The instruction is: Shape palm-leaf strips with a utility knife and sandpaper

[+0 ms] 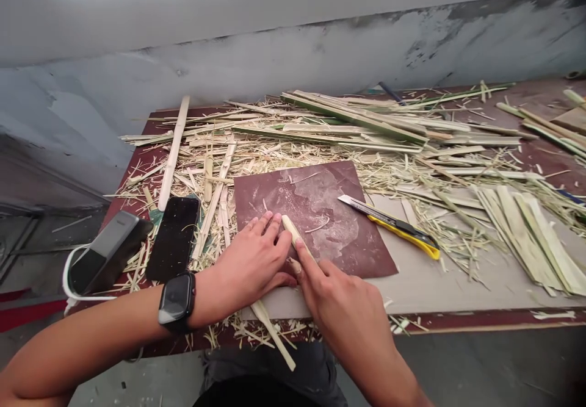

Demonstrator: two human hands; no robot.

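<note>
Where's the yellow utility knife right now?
Head view, right of center: the yellow utility knife lies with its blade end on the dark red sandpaper, its handle extending right past the sheet's edge.

Showing pale cream on the narrow strip (293, 230) and reddish brown on the sheet (256, 199), blotched whitish; pairing yellow with black (plus silver at the blade) on the cutter (398, 224); streaking green along the long pieces (361, 120); showing black on the phone (174, 239), greyish beige on the board (439, 285).
</note>
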